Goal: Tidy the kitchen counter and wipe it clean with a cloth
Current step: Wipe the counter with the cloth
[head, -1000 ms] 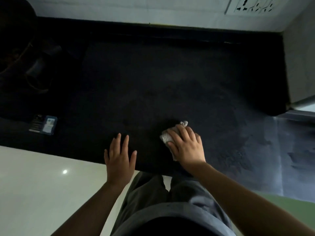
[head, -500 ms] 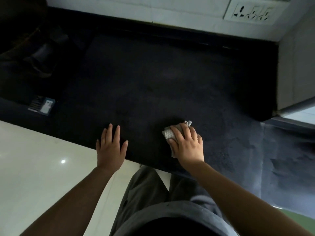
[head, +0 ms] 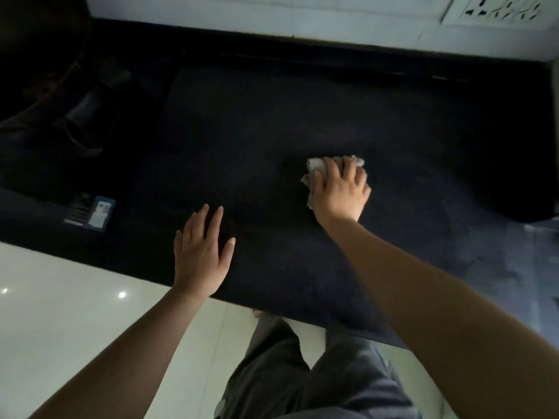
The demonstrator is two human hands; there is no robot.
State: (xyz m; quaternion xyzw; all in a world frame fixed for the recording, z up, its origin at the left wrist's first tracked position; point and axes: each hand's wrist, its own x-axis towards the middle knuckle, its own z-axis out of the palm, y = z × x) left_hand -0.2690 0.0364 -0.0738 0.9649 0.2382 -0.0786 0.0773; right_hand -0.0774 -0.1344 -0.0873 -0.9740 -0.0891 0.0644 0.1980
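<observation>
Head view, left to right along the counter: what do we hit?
Small blue packet → left hand, flat on the counter → right hand holding the cloth → wall socket, far right, on the wall.

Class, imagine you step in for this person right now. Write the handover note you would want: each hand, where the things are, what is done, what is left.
Left hand: open, flat on the counter near its front edge, holding nothing.
Right hand: grips the bunched cloth and presses it on the middle of the counter.
Small packet: lies on the counter to the left, apart from both hands.
Done: wiping is under way; the dim light hides how much is clean.
Left: wipe the remaining surface and put the packet away.
</observation>
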